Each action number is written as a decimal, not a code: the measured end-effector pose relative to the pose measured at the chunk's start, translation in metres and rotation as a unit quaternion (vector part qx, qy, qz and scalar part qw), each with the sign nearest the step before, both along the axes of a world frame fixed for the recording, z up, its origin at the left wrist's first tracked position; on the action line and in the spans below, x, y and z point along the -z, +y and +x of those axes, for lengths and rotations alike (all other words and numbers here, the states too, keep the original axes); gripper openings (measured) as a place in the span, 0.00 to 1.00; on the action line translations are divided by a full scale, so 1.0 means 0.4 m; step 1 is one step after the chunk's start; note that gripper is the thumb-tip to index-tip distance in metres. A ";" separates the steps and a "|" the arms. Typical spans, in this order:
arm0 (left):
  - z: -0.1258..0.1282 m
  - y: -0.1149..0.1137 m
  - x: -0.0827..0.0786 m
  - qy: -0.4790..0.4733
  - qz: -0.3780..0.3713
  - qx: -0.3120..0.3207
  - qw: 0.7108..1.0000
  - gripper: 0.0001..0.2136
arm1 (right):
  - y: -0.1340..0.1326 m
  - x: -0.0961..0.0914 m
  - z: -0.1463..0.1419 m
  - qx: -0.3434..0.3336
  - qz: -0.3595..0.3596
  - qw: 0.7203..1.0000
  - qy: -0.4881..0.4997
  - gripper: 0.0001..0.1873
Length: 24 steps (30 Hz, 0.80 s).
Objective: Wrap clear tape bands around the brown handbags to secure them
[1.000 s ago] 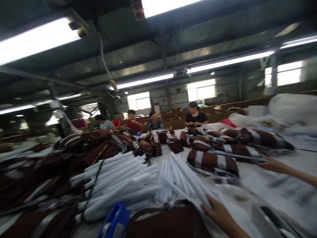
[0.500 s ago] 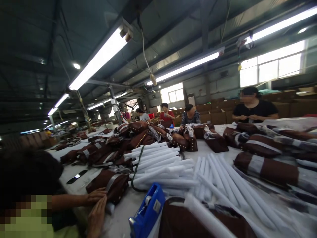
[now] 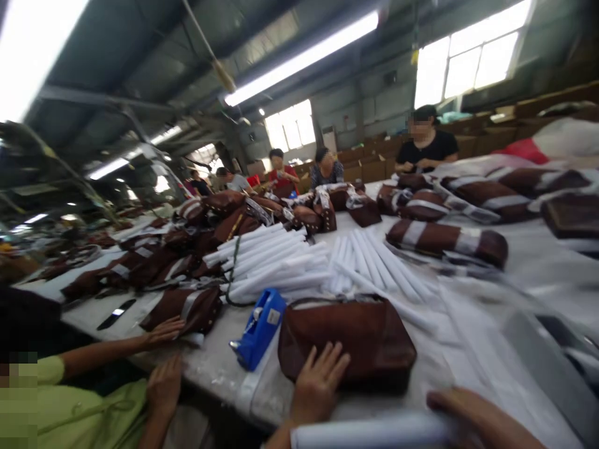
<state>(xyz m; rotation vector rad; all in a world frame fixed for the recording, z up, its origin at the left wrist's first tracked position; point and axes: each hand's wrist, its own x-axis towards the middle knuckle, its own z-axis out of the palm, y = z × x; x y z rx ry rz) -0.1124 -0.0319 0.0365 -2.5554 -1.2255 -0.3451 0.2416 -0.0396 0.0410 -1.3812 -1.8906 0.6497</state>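
My left hand [image 3: 322, 377] lies on the front of a dark brown leather bag [image 3: 360, 337], its fingers spread. At the bottom edge, my right hand [image 3: 472, 411] is blurred and closed round the right end of a white paper roll [image 3: 374, 431]. The roll lies level across the bottom of the view, in front of my left wrist. Just left of the bag stands a blue tape dispenser [image 3: 261, 327]. Behind it is a pile of similar white rolls [image 3: 271, 268], a dark green cord [image 3: 233, 271] across some of them.
A co-worker in a yellow-green top [image 3: 88, 405] sits at the left, hands at another brown bag [image 3: 187, 308]. A phone [image 3: 116, 314] lies nearby. Wrapped brown bags [image 3: 447, 242] cover much of the table. Several people sit across it. A grey object [image 3: 552, 368] is at the right.
My view has tipped down and turned right. Both my hands have come into sight. The white roll that slanted over the bag is now lower and level, and the bag shows whole.
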 end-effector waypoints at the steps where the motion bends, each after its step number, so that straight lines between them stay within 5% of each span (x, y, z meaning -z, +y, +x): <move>1: 0.010 -0.013 -0.019 0.001 -0.026 -0.009 1.000 0.31 | -0.021 -0.017 0.011 -0.086 -0.028 0.995 -0.051 0.14; 8: -0.041 0.037 -0.124 -0.021 -0.114 0.060 0.991 0.30 | -0.057 -0.091 0.001 -0.142 0.083 0.971 -0.176 0.10; 17: -0.027 0.037 -0.183 -0.026 -0.165 0.058 0.984 0.24 | -0.048 -0.010 -0.221 0.014 0.234 0.947 -0.218 0.11; 24: -0.019 0.006 -0.137 -0.005 -0.118 0.047 0.992 0.32 | -0.040 0.030 -0.270 0.062 0.273 0.938 -0.204 0.10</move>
